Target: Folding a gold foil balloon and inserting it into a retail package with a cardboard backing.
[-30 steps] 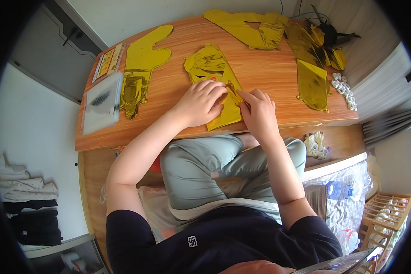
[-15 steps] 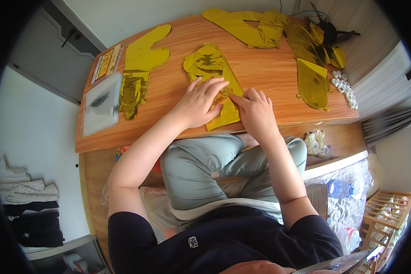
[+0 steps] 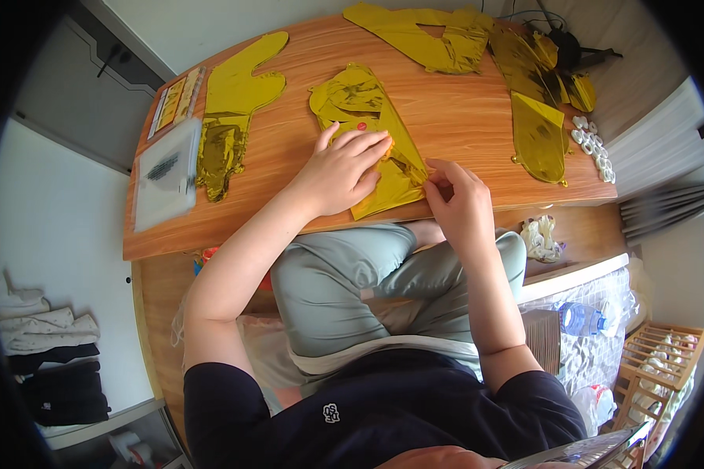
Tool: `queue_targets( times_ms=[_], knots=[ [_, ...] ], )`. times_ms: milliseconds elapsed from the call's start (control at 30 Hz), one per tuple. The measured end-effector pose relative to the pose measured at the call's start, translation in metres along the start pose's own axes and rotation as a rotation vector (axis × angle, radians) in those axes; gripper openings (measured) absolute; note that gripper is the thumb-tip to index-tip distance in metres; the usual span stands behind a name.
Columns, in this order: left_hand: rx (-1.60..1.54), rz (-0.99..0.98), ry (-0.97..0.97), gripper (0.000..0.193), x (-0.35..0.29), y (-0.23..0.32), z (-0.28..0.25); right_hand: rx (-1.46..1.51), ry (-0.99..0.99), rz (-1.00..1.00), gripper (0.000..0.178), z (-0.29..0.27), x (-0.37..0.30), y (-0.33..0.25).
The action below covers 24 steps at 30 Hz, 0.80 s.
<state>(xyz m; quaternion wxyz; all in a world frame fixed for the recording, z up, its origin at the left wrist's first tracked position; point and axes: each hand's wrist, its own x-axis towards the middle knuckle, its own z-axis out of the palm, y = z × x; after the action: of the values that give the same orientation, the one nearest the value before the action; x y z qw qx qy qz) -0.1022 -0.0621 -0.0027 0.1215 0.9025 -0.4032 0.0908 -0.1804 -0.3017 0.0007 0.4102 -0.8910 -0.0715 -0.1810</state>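
Note:
A gold foil balloon (image 3: 352, 94), deflated and partly folded, lies on the wooden table in front of me. Its foil is creased, and a small red dot shows near the middle. My left hand (image 3: 344, 172) rests on the balloon with the fingers spread, covering part of it. A bit of orange peeks out by its fingertips. At the balloon's near right edge, my right hand (image 3: 460, 195) has thumb and forefinger closed on the foil border. The exact pinch is partly hidden by the fingers.
More flat gold foil balloons lie on the table (image 3: 289, 148): one at left (image 3: 246, 78), one at the back (image 3: 438, 39), one at right (image 3: 538, 137). Clear plastic packets (image 3: 168, 176) lie at the left edge, small white rings (image 3: 594, 148) at the right.
My right hand has moved right and slightly down, from the balloon's middle to its right edge. My left hand stays on the foil, and the balloon's right side now lies spread wider.

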Motion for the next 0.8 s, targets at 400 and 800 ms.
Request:
queue_targets(
  times_ms=[400, 800],
  knots=[
    [0.043, 0.003, 0.020, 0.056, -0.002, -0.002, -0.001, -0.119, 0.109, -0.165, 0.015, 0.012, -0.008, 0.001],
    [-0.142, 0.202, -0.116, 0.052, 0.015, -0.002, -0.017, -0.087, 0.052, -0.148, 0.012, 0.009, -0.004, 0.003]
  ],
)
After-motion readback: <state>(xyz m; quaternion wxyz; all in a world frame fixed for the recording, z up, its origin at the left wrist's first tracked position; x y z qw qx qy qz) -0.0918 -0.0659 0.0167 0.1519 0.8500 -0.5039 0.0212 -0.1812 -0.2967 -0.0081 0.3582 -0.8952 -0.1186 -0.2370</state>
